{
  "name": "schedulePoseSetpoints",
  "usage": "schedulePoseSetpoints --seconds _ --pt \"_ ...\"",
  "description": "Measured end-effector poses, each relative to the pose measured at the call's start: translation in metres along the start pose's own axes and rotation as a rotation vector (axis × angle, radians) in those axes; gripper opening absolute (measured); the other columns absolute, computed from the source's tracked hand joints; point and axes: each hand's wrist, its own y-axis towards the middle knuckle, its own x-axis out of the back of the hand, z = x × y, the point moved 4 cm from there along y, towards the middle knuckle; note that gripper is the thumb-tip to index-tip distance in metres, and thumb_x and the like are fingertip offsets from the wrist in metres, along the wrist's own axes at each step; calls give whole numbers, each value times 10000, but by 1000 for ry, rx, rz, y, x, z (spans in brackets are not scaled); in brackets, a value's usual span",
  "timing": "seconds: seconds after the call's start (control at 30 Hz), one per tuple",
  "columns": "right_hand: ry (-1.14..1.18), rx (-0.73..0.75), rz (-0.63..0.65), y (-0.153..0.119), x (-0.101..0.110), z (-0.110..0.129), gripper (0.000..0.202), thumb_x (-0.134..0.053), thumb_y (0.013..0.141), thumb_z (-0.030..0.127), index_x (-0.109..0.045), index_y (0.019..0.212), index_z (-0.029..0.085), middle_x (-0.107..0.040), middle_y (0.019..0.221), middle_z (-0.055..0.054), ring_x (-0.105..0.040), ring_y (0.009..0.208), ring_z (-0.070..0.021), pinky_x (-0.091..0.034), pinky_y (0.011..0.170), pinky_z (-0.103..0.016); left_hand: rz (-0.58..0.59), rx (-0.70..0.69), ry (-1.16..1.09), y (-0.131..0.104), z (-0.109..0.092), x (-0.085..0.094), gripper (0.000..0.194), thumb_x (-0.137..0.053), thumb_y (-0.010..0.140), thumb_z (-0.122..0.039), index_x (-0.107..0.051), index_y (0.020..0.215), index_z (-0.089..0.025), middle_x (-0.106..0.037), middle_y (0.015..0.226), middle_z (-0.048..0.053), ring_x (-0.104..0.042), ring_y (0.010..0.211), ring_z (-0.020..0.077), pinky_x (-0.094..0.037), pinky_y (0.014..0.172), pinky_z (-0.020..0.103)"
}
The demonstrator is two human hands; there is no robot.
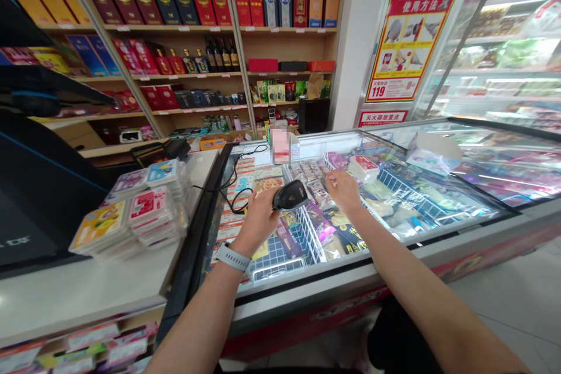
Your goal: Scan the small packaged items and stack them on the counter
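My left hand (258,213), with a grey watch band at the wrist, is wrapped round a black handheld barcode scanner (291,195). The scanner's head points right, over the glass top of a chest freezer (350,228). A black cable (236,181) runs loosely across the glass to its left. My right hand (345,190) is over the same glass, right of the scanner, its fingers curled together; no item shows in them. Just beyond this hand is a small stack of red-and-white packs (363,167). Wire baskets of wrapped frozen goods lie beneath the glass.
Stacked clear plastic packs (151,213) stand on the white counter (127,283) at left, beside a dark screen (39,187). A white carton (433,153) sits on the freezer's right part. A blurred pink item (280,145) stands at the far edge. Shelves of boxes line the back wall.
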Motion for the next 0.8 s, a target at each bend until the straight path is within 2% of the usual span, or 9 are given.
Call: schedulePoseSetpoints --seconds 0.23,0.53,0.67,0.8 --pt "-13 -61 6 1 6 -8 216 -510 955 249 -703 1015 171 -761 1020 -108 -695 857 -242 -486 796 -349 2 -5 -1 0 0 1 592 -554 804 -58 -558 1379 -195 -667 1402 138 -588 1347 310 -265 1233 635" --pt "-99 -62 -154 7 15 -30 265 -485 928 270 -690 1045 149 -712 1030 -154 -626 991 -298 -461 901 -414 -1 1 -10 0 0 1 581 -553 826 -68 -548 1389 -214 -654 1421 129 -591 1342 302 -247 1240 639" --pt "-160 -75 -228 12 24 -37 354 -500 925 312 -646 1195 137 -662 1201 -189 -563 1163 -336 -409 1005 -478 9 11 -20 -1 0 2 572 -550 826 -65 -549 1381 -201 -651 1422 136 -578 1354 304 -254 1237 632" --pt "-243 -152 -299 14 34 -55 530 -560 918 426 -553 1357 130 -492 1466 -250 -435 1352 -389 -317 1106 -568 6 0 -32 -1 -1 3 565 -539 828 -62 -548 1376 -202 -660 1408 128 -581 1348 299 -256 1236 625"
